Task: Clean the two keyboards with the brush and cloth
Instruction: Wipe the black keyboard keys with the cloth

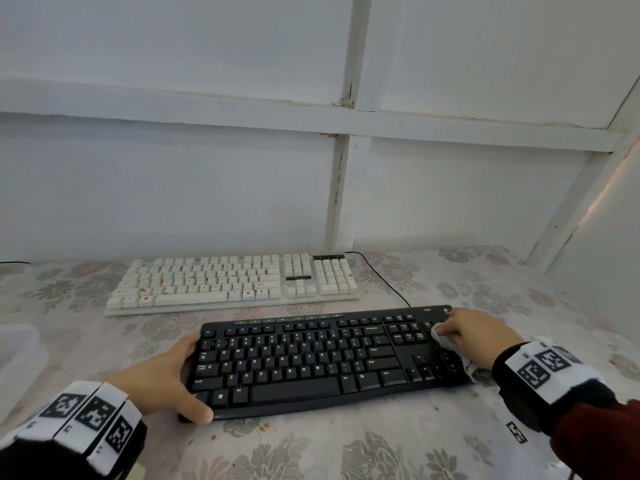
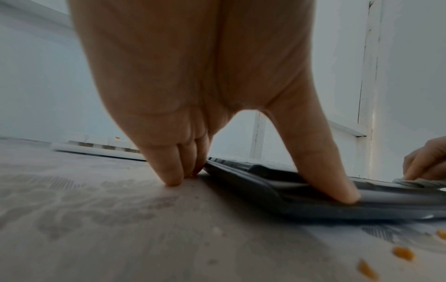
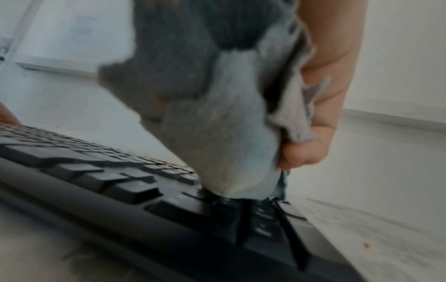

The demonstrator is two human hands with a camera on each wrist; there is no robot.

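A person's two hands work at a table covered with a pale flowered cloth [image 1: 398,441], seen from above and from each wrist.

At the left, the left hand [image 1: 162,379] braces the left end of a black keyboard [image 1: 311,362]. Its thumb lies along the keyboard's front left corner and its fingers [image 2: 173,171] reach down straight to the tablecloth and the keyboard's left edge, so the hand is spread and relaxed rather than clenched. A black sleeve with white square-patterned markers [image 1: 86,415] covers the wrist.

The black keyboard lies near the front edge of the table, running left to right. Behind it, closer to the back edge and the white wall, lies a white keyboard [image 1: 232,284] with small orange-brown stains on some keys. A black cable [image 1: 384,282] runs from its right end towards the black keyboard. The two keyboards are near each other but apart.

At the right, the right hand [image 1: 479,336] clutches a bunched grey cloth [image 3: 217,133], fingers curled round it, and presses it onto the number pad at the black keyboard's right end.

A few small orange crumbs [image 2: 403,252] lie on the tablecloth by the front edge. The wrist views are blurred.
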